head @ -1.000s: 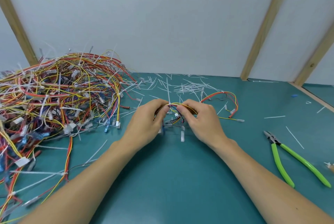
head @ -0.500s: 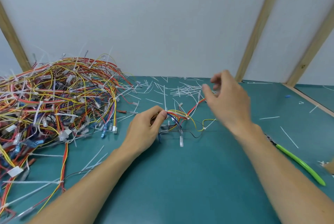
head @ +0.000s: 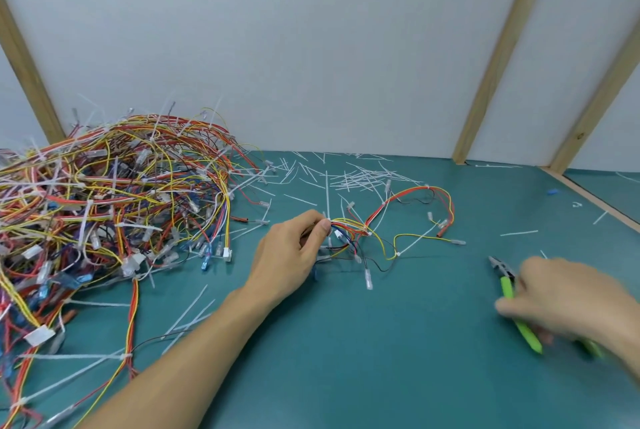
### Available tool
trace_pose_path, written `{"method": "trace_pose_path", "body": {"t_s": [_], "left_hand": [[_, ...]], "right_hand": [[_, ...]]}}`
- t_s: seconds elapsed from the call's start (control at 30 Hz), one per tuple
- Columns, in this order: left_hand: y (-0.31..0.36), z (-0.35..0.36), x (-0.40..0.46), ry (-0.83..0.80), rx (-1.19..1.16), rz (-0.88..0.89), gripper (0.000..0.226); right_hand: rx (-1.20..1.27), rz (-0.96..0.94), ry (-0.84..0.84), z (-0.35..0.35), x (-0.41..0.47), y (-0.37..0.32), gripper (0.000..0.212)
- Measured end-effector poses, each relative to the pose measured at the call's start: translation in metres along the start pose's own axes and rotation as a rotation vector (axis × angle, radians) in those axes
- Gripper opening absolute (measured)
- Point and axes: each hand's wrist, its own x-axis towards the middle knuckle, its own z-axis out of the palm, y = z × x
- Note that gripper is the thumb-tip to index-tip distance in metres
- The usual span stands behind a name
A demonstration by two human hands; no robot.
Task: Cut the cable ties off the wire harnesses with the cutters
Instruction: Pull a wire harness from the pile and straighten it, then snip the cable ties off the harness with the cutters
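Already under way: a judgement from the litter of cut tie tails (head: 363,176) at the back of the counter (head: 346,359), which suggests many ties are off.
Work left: the big tangled pile of wire harnesses (head: 114,206) on the left shows white cable ties all through it, so most of the job seems to lie ahead.
Harness in hand: one loose wire harness (head: 398,220) sprawls mid-counter, red, yellow and black leads fanning right; at least one white tie (head: 415,241) shows on its yellow wire.
Left hand (head: 291,255): thumb and fingers (head: 323,227) pinch the bundled end of that harness, holding it just above the counter.
Right hand (head: 568,300): blurred, lying over the handles of the cutters; whether its fingers have clamped on them I cannot tell.
Cutters (head: 512,304): one pair, green-handled, on the counter at the right, metal nose pointing away, well apart from the held harness.
Counts: two hands, one pair of cutters, one separated harness; harnesses in the pile and cut tails are too many and too tangled to count.
Other: one small blue scrap (head: 553,191) near the right edge.
Step in hand, as I judge it: fetching the cutters to the pinched harness.
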Motion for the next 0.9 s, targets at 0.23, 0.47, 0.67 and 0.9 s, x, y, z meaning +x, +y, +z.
{"method": "trace_pose_path", "body": {"t_s": [0.23, 0.47, 0.67, 0.9], "left_hand": [[0.001, -0.001, 0.0, -0.01, 0.012, 0.0, 0.023], [0.001, -0.003, -0.001, -0.014, -0.042, -0.009, 0.024], [0.001, -0.002, 0.0, -0.005, -0.047, -0.009, 0.024], [0.001, -0.003, -0.002, 0.002, -0.071, 0.007, 0.023]], "right_hand": [[0.601, -0.2, 0.451, -0.037, -0.004, -0.065, 0.042], [1.776, -0.41, 0.086, -0.05, 0.01, -0.13, 0.034], [2.23, -0.789, -0.672, -0.03, 0.014, -0.13, 0.032], [2.159, -0.795, -0.693, -0.023, 0.011, -0.124, 0.032]]}}
